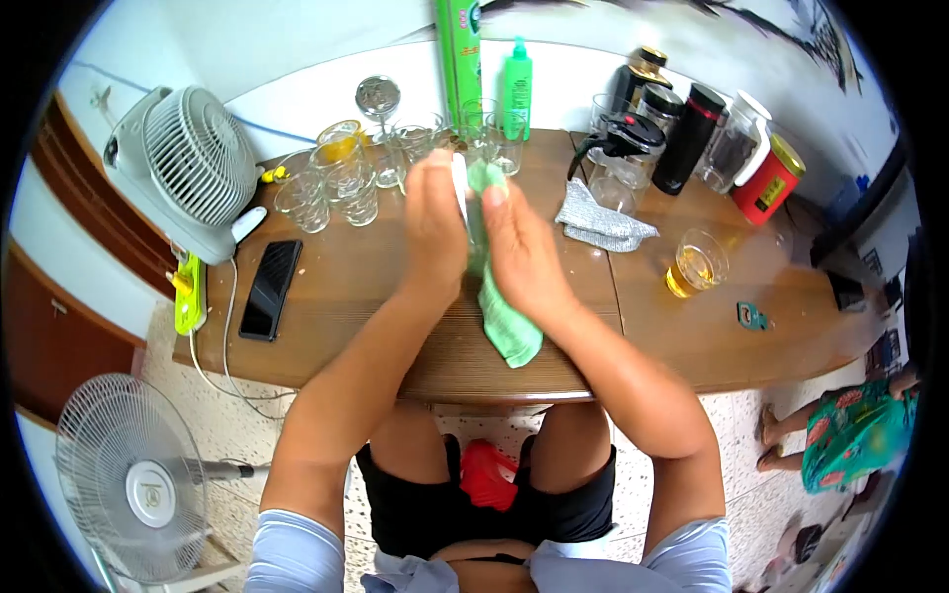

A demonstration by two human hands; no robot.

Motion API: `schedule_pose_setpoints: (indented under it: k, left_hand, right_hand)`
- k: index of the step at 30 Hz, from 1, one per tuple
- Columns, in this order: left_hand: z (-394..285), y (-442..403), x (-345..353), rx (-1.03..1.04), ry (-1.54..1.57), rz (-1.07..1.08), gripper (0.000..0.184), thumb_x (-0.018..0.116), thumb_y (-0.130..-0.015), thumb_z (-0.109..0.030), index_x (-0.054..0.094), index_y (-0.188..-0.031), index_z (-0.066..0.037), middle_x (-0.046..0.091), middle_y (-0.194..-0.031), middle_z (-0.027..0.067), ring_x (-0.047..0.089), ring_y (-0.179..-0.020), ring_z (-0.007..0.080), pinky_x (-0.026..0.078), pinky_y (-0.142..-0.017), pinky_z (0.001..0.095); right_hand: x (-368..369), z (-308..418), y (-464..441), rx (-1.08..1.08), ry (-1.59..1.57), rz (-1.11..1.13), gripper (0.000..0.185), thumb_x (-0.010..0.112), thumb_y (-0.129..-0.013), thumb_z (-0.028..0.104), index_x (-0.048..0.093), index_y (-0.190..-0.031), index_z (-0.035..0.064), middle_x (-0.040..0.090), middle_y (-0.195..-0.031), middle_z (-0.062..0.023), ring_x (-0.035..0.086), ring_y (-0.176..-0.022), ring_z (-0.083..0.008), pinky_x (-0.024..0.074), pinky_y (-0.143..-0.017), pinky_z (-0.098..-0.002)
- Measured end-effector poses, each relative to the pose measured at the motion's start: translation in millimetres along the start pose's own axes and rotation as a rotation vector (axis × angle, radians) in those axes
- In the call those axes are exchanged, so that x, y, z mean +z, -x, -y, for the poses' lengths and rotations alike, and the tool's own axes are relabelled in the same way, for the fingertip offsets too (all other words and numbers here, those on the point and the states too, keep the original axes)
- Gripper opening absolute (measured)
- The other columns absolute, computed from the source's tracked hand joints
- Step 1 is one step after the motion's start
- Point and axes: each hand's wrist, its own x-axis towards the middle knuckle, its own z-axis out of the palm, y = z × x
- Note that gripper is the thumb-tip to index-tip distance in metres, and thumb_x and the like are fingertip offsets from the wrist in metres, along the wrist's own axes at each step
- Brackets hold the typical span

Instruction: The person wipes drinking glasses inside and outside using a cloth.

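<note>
Two bare hands face palm to palm above the counter (445, 361), a green cloth (512, 334) between them.
The right hand (524, 247) clasps the cloth, its thumb near the upper end, while the lower end hangs toward the counter's near edge. The fingers (440, 166) of the left hand (435, 232) lie close together beside a narrow white strip; whether they grip anything cannot be told. Clear glasses (353, 196) cluster beyond and to the left, a black phone (271, 290) lies nearer, and a folded grey cloth (603, 219) rests right of the hands.
</note>
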Motion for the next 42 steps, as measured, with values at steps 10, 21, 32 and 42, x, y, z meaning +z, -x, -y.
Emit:
schedule_pose_setpoints:
  k: [10,21,32,42]
  left_hand:
    - [-3,8,2,0.175,-0.235,0.133,0.051,0.044,-0.113,-0.048,0.060,-0.125,-0.002,0.067,-0.095,0.0089,0.063,-0.087,0.0199,0.052,-0.084,0.0359]
    - [1,6,-3,0.384,-0.298,0.003,0.039,0.052,-0.112,-0.037,0.056,-0.130,-0.002,0.071,-0.099,0.0177,0.070,-0.090,0.0291,0.054,-0.082,0.0403]
    - [24,-6,-3,0.079,-0.136,0.043,0.048,0.050,-0.112,-0.042,0.068,-0.124,0.000,0.072,-0.105,0.0116,0.067,-0.097,0.0213,0.052,-0.089,0.0354]
    - [10,21,13,0.189,-0.349,0.040,0.049,0.054,-0.112,-0.038,0.056,-0.140,0.003,0.067,-0.121,0.0113,0.060,-0.113,0.0168,0.049,-0.101,0.0335]
  right_hand:
    - [-9,-5,-8,0.057,-0.054,-0.112,0.055,0.040,-0.117,0.038,0.059,-0.141,-0.0082,0.071,-0.130,-0.0187,0.065,-0.119,-0.0227,0.0500,-0.102,-0.0342]
    - [-3,-3,-4,-0.026,0.008,0.052,0.073,0.058,-0.110,0.042,0.035,-0.158,-0.0082,0.061,-0.141,-0.0243,0.056,-0.135,-0.0312,0.0397,-0.117,-0.0385]
    - [0,-12,0,-0.165,0.256,-0.117,0.059,0.042,-0.116,0.032,0.044,-0.149,-0.0164,0.059,-0.142,-0.0345,0.059,-0.132,-0.0447,0.0444,-0.112,-0.0456]
    - [-5,-6,-14,0.073,-0.067,-0.221,0.054,0.044,-0.116,0.042,0.059,-0.139,-0.0048,0.070,-0.120,-0.0127,0.063,-0.108,-0.0178,0.0513,-0.092,-0.0311]
